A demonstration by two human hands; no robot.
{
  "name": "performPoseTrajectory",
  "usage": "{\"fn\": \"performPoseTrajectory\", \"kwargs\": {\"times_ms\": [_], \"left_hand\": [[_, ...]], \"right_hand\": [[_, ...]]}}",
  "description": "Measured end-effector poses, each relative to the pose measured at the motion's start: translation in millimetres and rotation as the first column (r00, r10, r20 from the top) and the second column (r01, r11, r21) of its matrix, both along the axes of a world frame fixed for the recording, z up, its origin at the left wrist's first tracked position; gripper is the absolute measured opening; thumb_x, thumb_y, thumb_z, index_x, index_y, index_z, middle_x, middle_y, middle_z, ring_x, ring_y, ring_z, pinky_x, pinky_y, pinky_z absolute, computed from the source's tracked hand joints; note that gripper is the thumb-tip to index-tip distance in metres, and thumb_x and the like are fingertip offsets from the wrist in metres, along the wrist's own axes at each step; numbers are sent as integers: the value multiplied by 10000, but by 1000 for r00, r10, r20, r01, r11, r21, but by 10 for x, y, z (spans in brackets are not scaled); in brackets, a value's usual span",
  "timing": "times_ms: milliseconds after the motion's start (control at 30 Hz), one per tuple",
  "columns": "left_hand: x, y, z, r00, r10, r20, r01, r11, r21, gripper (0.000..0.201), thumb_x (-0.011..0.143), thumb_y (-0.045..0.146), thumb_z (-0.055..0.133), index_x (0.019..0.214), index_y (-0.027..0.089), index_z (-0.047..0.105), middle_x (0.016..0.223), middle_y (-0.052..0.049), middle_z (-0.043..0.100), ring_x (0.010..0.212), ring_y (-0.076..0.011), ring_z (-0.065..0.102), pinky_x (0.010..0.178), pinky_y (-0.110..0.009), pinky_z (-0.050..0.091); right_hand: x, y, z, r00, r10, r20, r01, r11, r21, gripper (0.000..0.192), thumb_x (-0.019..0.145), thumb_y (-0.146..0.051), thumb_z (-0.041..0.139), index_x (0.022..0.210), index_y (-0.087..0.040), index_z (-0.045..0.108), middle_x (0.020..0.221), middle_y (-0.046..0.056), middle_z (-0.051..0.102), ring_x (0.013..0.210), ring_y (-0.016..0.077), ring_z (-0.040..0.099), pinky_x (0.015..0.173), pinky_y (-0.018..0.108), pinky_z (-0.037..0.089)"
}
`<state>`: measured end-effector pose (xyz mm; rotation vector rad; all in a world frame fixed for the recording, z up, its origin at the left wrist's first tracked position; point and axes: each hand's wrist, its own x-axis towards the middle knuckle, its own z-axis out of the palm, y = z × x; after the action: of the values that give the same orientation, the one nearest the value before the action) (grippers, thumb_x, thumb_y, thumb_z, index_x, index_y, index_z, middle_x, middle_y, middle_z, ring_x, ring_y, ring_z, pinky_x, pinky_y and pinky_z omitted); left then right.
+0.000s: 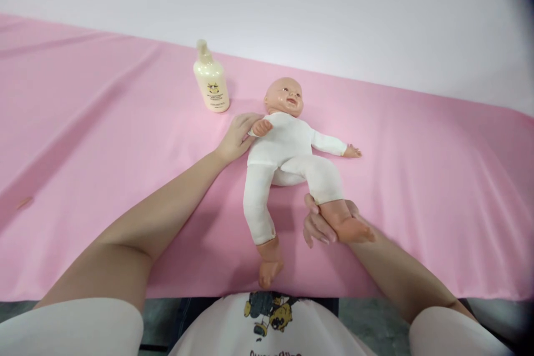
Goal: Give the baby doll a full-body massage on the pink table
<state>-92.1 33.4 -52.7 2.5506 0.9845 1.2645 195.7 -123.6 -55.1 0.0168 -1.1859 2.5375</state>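
Fingers of our right hand were curled under the doll's raised foot while our left hand lay loosely open against its arm on the pink sheet, lotion bottle capped and untouched, so we'd barely started.

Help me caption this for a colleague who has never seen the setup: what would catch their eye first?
A baby doll in a white suit lies on its back mid-frame on a pink cloth. The left hand rests at the doll's shoulder, while the right hand holds one bare foot from beneath. A cream bottle stands upright behind, left of the doll's head.
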Motion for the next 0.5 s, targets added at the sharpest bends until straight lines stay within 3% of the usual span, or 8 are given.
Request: {"fn": "performPoseTrajectory", "kwargs": {"times_ms": [100,167,233,367,500], "left_hand": [[8,-13,10,995,-36,-97,37,999,3,525,1016,481,372,1422,178,509,1369,-194,565,1296,-320,508,1105,-555,389],[7,-4,-1,988,-56,-141,60,998,23,496,1016,421,383,1436,190,508,1389,-189,549,1317,-321,487,1106,-559,387],[6,3,-15,985,-62,-163,72,996,59,465,1015,357,388,1436,208,519,1400,-177,545,1327,-314,475,1112,-559,385],[17,-3,-26,982,-49,-183,66,994,84,426,1005,276,412,1407,253,553,1419,-149,545,1356,-305,448,1128,-573,375],[23,-8,-34,983,-43,-181,62,993,100,417,1003,256,425,1397,259,562,1415,-147,550,1360,-310,450,1123,-587,385]], "right_hand": [[-11,8,7,985,-172,15,173,980,-103,612,548,-552,728,1024,-239,506,611,-29,642,569,155,551,700,392,518],[-29,15,33,929,-346,134,365,918,-155,531,602,-486,669,1038,-208,553,647,-15,614,603,155,528,726,388,499],[-48,24,72,875,-439,202,473,864,-171,412,642,-483,638,931,-193,588,661,-3,581,626,152,511,734,368,490],[-88,44,139,812,-517,269,572,797,-195,289,706,-473,633,712,-189,585,704,28,567,664,147,494,712,329,483],[-116,52,165,778,-550,304,616,763,-196,245,742,-438,643,729,-195,614,731,28,562,696,150,500,691,313,492]]}}
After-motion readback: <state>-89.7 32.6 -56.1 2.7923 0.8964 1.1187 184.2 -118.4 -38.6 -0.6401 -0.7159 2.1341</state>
